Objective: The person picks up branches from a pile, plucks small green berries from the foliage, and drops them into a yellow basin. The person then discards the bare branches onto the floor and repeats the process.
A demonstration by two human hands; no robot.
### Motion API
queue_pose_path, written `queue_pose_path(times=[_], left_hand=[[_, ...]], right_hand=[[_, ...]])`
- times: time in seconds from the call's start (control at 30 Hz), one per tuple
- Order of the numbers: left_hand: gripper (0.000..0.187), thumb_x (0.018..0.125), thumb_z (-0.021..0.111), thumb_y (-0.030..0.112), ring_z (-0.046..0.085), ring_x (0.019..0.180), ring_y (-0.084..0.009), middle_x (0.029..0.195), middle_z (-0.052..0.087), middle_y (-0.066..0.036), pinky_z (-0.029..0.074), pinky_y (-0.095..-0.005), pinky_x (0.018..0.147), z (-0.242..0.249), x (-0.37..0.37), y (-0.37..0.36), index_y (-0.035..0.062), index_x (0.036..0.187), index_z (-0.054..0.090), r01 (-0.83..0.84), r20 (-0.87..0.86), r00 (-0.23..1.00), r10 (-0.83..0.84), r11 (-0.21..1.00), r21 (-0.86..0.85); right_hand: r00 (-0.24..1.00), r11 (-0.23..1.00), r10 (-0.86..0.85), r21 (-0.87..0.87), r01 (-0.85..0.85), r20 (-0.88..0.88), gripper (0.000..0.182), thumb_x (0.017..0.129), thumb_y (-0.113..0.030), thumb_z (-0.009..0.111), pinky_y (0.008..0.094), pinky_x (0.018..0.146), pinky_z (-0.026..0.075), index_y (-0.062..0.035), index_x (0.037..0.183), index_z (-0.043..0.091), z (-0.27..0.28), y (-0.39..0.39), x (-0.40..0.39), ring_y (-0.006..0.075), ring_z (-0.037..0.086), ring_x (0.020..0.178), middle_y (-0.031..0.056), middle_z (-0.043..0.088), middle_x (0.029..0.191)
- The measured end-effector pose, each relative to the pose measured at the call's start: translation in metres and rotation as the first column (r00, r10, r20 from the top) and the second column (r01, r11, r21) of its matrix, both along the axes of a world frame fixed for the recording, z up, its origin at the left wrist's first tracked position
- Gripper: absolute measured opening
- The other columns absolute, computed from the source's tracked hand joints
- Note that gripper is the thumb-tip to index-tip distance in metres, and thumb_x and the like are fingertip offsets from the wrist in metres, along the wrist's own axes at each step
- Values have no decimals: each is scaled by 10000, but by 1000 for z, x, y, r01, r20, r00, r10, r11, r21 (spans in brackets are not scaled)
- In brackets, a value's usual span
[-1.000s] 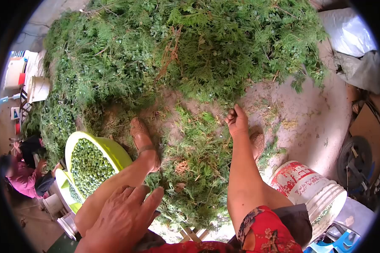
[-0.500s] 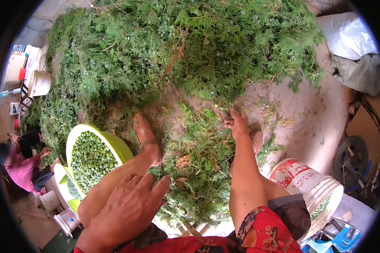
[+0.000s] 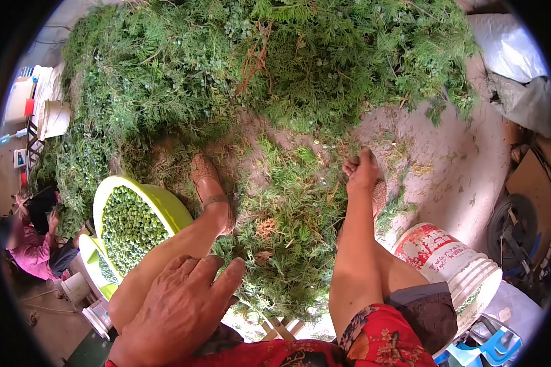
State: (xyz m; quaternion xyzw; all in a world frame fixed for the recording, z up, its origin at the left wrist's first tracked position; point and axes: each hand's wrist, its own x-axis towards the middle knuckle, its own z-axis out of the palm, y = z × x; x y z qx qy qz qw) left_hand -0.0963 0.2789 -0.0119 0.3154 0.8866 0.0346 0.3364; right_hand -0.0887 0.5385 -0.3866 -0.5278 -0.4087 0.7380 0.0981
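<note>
My left hand rests on my left knee, back up, with the thumb apart from the fingers and nothing visible in it. My right hand reaches down over the ground beside my right shoe. Its fingers are curled together, and whatever they might hold is too small to make out. Loose green conifer sprigs lie between my feet. By my left leg a yellow-green tub leans, filled with small green cones or berries.
A big heap of conifer branches spreads ahead. At right stand a red-and-white bucket, a wheel and white sacks. Another person in a pink top sits at far left, near white buckets.
My right hand has moved a little right and slightly up in the view, its fingers more curled. My left hand stays on the knee. The other person's arm has shifted.
</note>
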Motion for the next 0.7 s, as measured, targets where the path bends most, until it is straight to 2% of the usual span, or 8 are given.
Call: queue_pose_path(times=[0.03, 0.07, 0.13, 0.27, 0.47, 0.57, 0.63, 0.7], left_hand=[[439, 684, 684, 153, 563, 847, -278, 929, 569, -84, 438, -382, 781, 0, 0, 0, 85, 1090, 530, 1, 8, 1000, -1, 1000, 0], [447, 674, 690, 154, 564, 844, -276, 928, 571, -83, 442, -382, 774, 0, 0, 1, 84, 1087, 535, -2, 10, 1000, 2, 1000, -14], [454, 663, 695, 154, 565, 842, -274, 927, 572, -83, 445, -382, 767, 0, -1, 0, 83, 1084, 539, -3, 17, 1000, 4, 1000, -25], [480, 648, 698, 148, 564, 834, -282, 923, 567, -81, 453, -388, 748, -1, 0, -2, 86, 1095, 534, -8, 40, 999, 8, 1000, -23], [501, 633, 701, 136, 561, 828, -289, 918, 564, -78, 455, -385, 732, -4, 3, -7, 90, 1098, 522, -25, 68, 997, 25, 1000, 2], [509, 634, 705, 134, 560, 828, -287, 916, 562, -79, 453, -387, 733, -4, 3, -7, 89, 1104, 515, -15, 81, 997, 17, 1000, -14], [512, 636, 706, 133, 560, 826, -285, 915, 561, -80, 452, -391, 734, -4, 4, -9, 88, 1107, 511, -18, 83, 996, 21, 999, -30], [511, 645, 705, 127, 560, 829, -288, 921, 563, -86, 450, -398, 738, -6, 4, -12, 83, 1114, 506, -29, 115, 993, 30, 999, -15]], right_hand=[[1000, 1000, -1, 0, 1, 8, 385, 788, -297, 584, 383, 702, 481, -22, 1055, 549, -9, 7, 6, 288, 616, 763, 156, 637, 892], [974, 948, 76, 289, -137, 215, 341, 784, -264, 580, 371, 690, 478, -22, 1024, 562, -14, 13, 10, 274, 616, 755, 150, 638, 875], [873, 574, 21, 709, -409, 487, 214, 772, -186, 567, 339, 652, 464, -14, 897, 596, -24, 20, 22, 239, 602, 701, 126, 633, 804], [903, 557, 32, 742, -372, 429, 196, 768, -172, 560, 344, 662, 465, -11, 872, 603, -5, 10, 33, 251, 605, 710, 130, 631, 791], [752, 472, 408, 585, -659, 518, 160, 764, -178, 600, 375, 690, 477, -57, 868, 617, -11, -64, 40, 310, 611, 747, 144, 631, 815], [719, 328, 476, 657, -679, 506, 176, 752, -187, 633, 392, 676, 480, -70, 881, 609, -36, -82, 44, 320, 608, 744, 148, 618, 805], [622, 69, 448, 668, -741, 642, 207, 734, -190, 651, 375, 655, 470, -64, 889, 598, -46, -78, 41, 306, 598, 691, 156, 625, 806], [618, 181, 570, 650, -738, 542, 181, 754, -167, 639, 366, 562, 471, -54, 883, 582, -35, -69, 37, 256, 587, 605, 124, 612, 781]])
